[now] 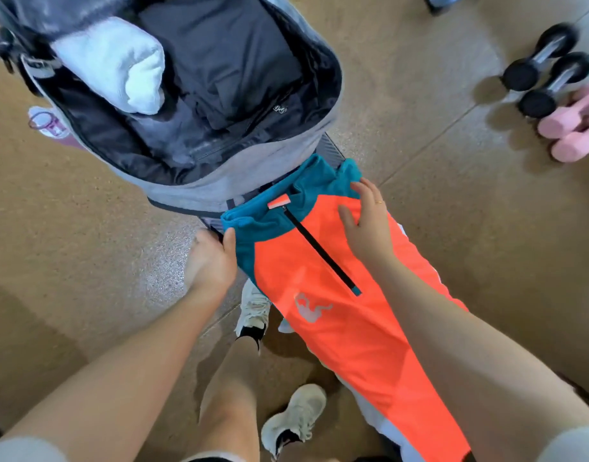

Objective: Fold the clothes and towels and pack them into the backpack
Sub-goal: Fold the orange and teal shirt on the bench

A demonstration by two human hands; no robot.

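Gripping logo-printed orange jacket point(336, 295), left hand point(209, 261).

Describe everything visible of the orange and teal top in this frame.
The orange and teal top is a smooth, sporty-looking garment: bright orange body, teal collar and shoulders, a black half zip with an orange pull tab, and a pale silvery logo on the chest. It is held lengthwise, collar toward the open grey backpack. The left hand grips the teal shoulder edge; the right hand rests flat near the collar.
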